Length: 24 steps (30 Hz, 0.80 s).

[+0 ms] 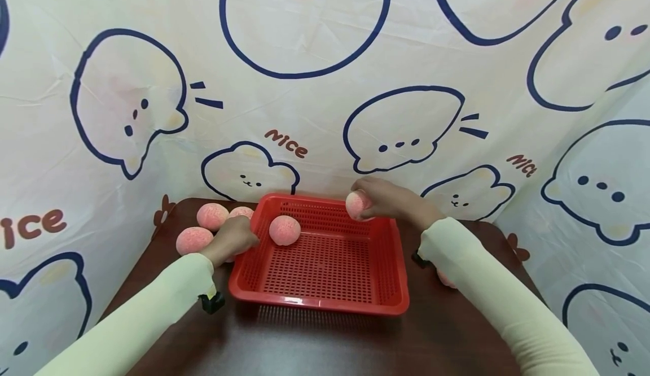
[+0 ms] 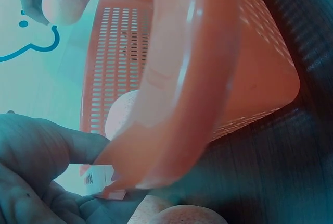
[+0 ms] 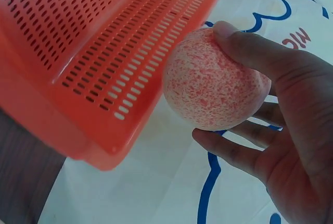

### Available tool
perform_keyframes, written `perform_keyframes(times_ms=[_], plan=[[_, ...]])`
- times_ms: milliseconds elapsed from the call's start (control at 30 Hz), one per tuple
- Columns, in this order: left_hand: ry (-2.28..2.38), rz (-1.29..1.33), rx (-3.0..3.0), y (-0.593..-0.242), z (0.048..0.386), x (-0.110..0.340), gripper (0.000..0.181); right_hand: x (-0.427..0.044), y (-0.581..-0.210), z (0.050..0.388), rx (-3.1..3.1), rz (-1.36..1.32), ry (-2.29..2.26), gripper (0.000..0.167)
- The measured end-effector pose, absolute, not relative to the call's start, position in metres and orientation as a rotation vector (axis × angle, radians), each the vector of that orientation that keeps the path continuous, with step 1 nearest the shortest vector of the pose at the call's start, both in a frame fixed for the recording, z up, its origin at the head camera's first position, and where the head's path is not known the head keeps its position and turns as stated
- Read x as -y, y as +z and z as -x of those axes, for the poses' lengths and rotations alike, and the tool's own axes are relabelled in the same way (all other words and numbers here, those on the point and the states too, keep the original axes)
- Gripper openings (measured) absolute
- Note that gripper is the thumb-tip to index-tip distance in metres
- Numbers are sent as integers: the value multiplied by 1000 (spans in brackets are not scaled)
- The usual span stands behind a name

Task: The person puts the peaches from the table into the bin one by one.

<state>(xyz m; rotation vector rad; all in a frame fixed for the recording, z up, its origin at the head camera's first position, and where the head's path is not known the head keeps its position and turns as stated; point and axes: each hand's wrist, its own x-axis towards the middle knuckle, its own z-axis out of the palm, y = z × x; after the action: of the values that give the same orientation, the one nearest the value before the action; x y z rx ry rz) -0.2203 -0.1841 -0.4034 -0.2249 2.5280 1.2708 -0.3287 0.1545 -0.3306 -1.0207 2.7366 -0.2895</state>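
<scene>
A red plastic basket [image 1: 320, 302] with slotted walls stands on the dark table. My left hand [image 1: 235, 239] grips its left rim, thumb on one side and fingers on the other, as the left wrist view shows. Above the basket's far right corner, my right hand [image 1: 383, 198] holds a pink speckled peach [image 3: 213, 81] between thumb and fingers. Another peach [image 1: 285, 230] lies inside the basket near its left wall. Left of the basket sit several more, among them a front peach [image 1: 194, 241] and a rear peach [image 1: 212, 216]; my left hand partly hides some.
Close behind the table hangs a white cloth [image 1: 315, 110] with cartoon drawings, which also covers both sides. A peach [image 1: 446, 279] lies right of the basket, mostly hidden by my right sleeve [image 1: 472, 274]. The dark tabletop [image 1: 304, 348] extends in front of the basket.
</scene>
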Motion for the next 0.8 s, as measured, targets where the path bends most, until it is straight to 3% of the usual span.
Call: perform_keyframes(times_ms=[800], plan=[[1270,218,-2525,-405,221,183,32,-106,-347,331,-2693,1096,-281,56]])
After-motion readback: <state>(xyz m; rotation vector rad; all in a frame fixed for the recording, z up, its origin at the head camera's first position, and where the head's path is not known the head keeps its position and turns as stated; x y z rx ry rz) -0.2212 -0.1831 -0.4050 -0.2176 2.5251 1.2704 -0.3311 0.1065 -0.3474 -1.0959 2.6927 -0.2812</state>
